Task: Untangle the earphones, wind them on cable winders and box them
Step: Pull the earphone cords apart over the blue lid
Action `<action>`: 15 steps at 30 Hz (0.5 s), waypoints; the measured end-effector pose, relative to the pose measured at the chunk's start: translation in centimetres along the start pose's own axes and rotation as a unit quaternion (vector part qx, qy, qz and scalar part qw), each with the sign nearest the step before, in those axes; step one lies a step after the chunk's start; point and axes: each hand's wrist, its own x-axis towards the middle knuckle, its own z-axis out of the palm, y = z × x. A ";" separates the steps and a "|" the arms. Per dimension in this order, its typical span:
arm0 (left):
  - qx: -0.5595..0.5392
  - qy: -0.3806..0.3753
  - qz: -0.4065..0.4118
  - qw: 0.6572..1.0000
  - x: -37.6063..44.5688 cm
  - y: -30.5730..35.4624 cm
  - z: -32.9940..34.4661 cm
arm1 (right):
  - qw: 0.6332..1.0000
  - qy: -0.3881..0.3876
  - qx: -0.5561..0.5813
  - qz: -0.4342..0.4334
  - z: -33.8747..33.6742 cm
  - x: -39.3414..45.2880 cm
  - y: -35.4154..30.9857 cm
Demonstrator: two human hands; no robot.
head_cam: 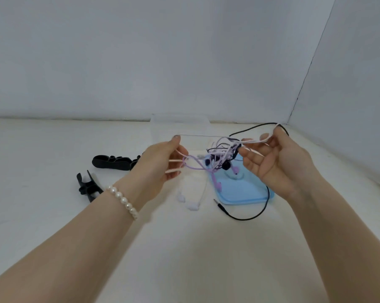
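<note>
Your forearms fill the lower corners of the head view, a pearl bracelet on the left wrist. At centre frame your left hand has its fingers curled round pink and lilac strands, while your right hand pinches a pale loop and a black cable near its thumb, right of centre. Between them hangs the tangle of earphones, black, pink and lilac cords knotted together above the table. I judge that pulling your hands further apart now would cinch that knot tighter instead of loosening it, and could strain the thin cords where they meet the earbuds. The black plug trails loose on the table below centre; it may snag on the blue lid beneath the tangle as you lift. White earbuds lie on the table just left of the plug and could be dragged along. A clear box stands behind your hands at mid frame; I can make out nothing inside it. Two black cable winders wait at left centre, unused.
</note>
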 end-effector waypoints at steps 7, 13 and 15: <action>-0.191 0.016 0.007 0.981 0.3 0.9 -0.7 | 0.994 0.037 -0.101 -0.021 -0.3 0.0 -0.2; 0.000 -0.017 -0.049 0.999 0.2 0.5 -0.8 | 0.997 0.017 -0.034 -0.068 -0.3 0.1 -0.3; 0.012 -0.054 -0.074 0.996 0.1 0.5 -0.9 | 0.998 0.011 -0.014 -0.068 -0.4 0.0 -0.5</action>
